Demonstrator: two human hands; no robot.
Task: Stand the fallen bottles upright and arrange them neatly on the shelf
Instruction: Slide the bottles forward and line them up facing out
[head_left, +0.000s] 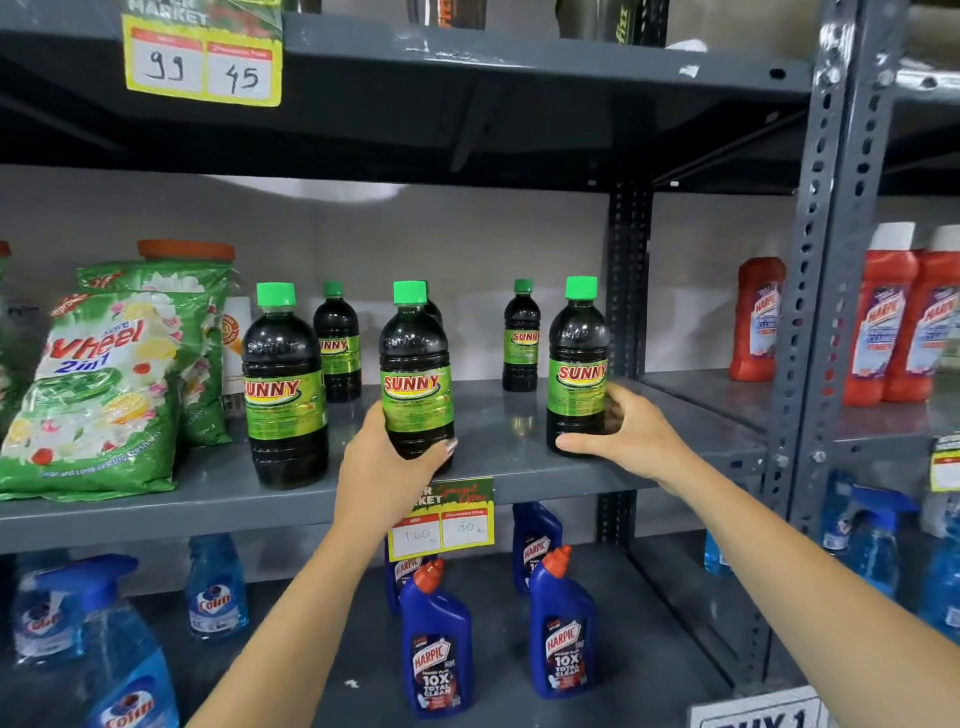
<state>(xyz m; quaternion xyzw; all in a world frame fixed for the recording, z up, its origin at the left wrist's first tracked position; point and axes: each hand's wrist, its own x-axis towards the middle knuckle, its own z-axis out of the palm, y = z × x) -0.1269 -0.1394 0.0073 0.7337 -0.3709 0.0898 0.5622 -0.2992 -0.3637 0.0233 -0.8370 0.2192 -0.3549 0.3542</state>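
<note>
Dark Sunny bottles with green caps stand upright on the grey middle shelf. In the front row, my left hand grips the base of the middle bottle. My right hand wraps the lower part of the right bottle. A third front bottle stands free at the left. Behind them stand a left rear bottle, a right rear bottle, and one mostly hidden behind the middle bottle.
Green Wheel detergent bags lean at the shelf's left. A price tag hangs on the front edge. Blue Harpic bottles and Colin sprays fill the lower shelf. Red Harpic bottles stand beyond the upright post.
</note>
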